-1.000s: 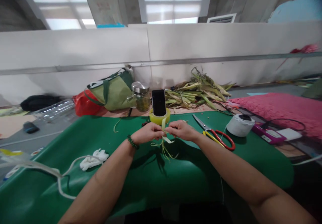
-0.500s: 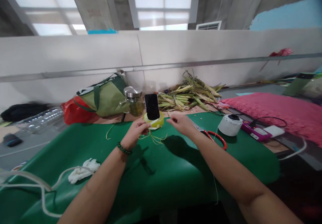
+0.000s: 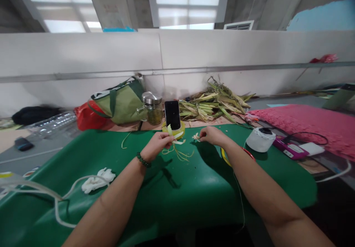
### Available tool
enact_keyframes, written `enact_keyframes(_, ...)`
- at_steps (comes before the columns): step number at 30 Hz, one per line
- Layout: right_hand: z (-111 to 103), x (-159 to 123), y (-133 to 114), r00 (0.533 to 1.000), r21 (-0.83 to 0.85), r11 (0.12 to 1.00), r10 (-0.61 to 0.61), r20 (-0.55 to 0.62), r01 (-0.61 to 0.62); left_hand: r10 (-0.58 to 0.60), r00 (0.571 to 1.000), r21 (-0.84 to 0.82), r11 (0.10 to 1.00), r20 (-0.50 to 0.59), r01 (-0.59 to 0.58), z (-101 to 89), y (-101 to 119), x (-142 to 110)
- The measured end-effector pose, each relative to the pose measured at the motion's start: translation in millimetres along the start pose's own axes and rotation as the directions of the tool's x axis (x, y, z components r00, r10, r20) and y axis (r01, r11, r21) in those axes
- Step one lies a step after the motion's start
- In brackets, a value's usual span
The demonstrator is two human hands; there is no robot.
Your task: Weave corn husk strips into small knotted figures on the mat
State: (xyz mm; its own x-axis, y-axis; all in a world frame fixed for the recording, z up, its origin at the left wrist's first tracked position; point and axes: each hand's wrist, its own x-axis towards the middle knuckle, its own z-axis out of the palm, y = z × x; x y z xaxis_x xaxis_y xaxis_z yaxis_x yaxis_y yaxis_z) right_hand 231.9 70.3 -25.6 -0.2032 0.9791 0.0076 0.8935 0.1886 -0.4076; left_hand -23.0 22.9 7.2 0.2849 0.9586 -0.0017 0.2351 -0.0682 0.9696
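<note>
My left hand [image 3: 160,143], a beaded bracelet at its wrist, pinches pale green leaf strips [image 3: 177,136] that fan out past the fingertips. My right hand [image 3: 212,135] is closed on a small pale, frilly piece like a flower [image 3: 196,137], held above the mat and apart from the strips. Behind the left fingertips a phone [image 3: 172,114] leans upright on a yellow-green roll of tape [image 3: 180,129]. Thin yellowish strands [image 3: 181,154] lie below the strips. Scissors with looped handles [image 3: 225,156] are mostly hidden under my right forearm.
A green mat [image 3: 177,191] covers the table. Behind stand a glass jar [image 3: 153,110], a green bag [image 3: 124,104] and a heap of dry leaves [image 3: 213,101]. To the right are a white spool [image 3: 260,139] and a purple power strip [image 3: 291,148]; white tissue [image 3: 98,180] lies left.
The small frilly piece now shows in my right fingers, where a closed hand showed before. The strips in my left hand now stand up more in view. The camera has turned slightly left.
</note>
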Motion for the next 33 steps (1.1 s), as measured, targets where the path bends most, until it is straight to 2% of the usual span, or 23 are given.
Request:
enact_keyframes(3, -1, -4, -8, 0.99, 0.072, 0.988, -0.135, -0.045, 0.138, 0.002, 1.0, 0.003, 1.0, 0.004, -0.002, -1.3, -1, 1)
enact_keyframes(6, 0, -7, -14, 0.948, 0.19, 0.932, -0.286, -0.142, 0.31, -0.015, 0.999, 0.023, 1.0, 0.028, 0.015, -1.3, -2, 2)
enact_keyframes(10, 1, -9, -15, 0.921, 0.296, 0.874, -0.345, -0.18, 0.386, -0.026, 0.997, 0.058, 0.998, 0.069, 0.022, 0.2, -2, 2)
enact_keyframes(15, 0, -11, -16, 0.919, 0.385, 0.835, -0.352, -0.176, 0.393, -0.008, 0.996, 0.077, 0.997, 0.089, 0.001, -0.6, -2, 2)
enact_keyframes(24, 3, -16, -29, 0.939, 0.6, 0.733, -0.332, -0.096, 0.32, 0.018, 0.997, 0.079, 0.997, 0.079, -0.024, -3.4, -7, 6)
enact_keyframes(33, 0, -23, -38, 0.958, 0.665, 0.717, -0.286, 0.005, 0.21, 0.035, 0.995, 0.124, 0.991, 0.091, -0.047, -4.0, -8, 5)
